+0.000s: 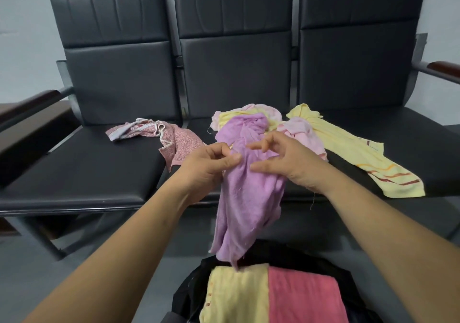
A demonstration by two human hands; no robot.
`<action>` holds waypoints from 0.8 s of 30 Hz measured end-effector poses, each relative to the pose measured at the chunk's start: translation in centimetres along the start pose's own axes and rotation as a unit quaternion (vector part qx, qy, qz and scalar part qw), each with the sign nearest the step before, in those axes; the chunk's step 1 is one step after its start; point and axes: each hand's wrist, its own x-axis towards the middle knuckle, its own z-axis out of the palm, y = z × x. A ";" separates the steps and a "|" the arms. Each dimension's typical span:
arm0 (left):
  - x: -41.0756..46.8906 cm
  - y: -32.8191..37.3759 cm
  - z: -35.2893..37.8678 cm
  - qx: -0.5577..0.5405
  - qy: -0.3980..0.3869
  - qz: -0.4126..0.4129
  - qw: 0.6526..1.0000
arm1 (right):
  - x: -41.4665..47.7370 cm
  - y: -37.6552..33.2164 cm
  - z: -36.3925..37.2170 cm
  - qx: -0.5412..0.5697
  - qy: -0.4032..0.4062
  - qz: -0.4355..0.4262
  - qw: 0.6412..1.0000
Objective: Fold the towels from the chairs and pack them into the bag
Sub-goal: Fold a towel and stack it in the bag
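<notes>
Pinching limp, crumpled lilac terry towel (pixel 249 210)

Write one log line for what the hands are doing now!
left hand: pinches purple towel | right hand: touches it | bag: yellow towel, red towel folded inside

Before you: three black chairs (pixel 119 78), one black bag (pixel 185 295) holding two folded towels (pixel 236 295), one purple towel (pixel 249 198), one red patterned towel (pixel 174 138), one long yellow towel (pixel 361 156); the pink-and-yellow heap (pixel 271 113) is too tangled to count.
</notes>
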 end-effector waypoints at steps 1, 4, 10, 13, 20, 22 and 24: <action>0.0 -0.1 -0.1 0.019 -0.009 -0.007 1.000 | -0.1 -0.1 0.1 0.007 -0.039 0.005 0.999; 0.1 -0.6 -0.5 0.056 -0.001 -0.029 0.998 | -0.4 -0.3 0.1 -0.078 -0.072 0.009 0.994; 0.3 -0.5 -0.6 -0.005 0.106 -0.032 0.994 | -0.4 -0.6 -1.2 -0.124 0.012 -0.011 0.992; 0.7 0.0 -1.7 -0.086 0.227 0.009 0.970 | -0.6 -0.2 -2.7 -0.001 0.064 -0.026 0.998; 0.5 0.3 -3.4 -0.182 0.201 -0.014 0.962 | -1.3 1.0 -4.2 -0.101 0.014 0.081 0.991; 0.0 0.5 -2.5 -0.207 0.153 -0.067 0.964 | -1.4 1.0 -3.5 -0.140 0.013 0.098 0.985; -0.4 0.9 -1.5 -0.199 0.080 -0.115 0.970 | -1.3 0.5 -2.5 -0.142 0.030 0.118 0.982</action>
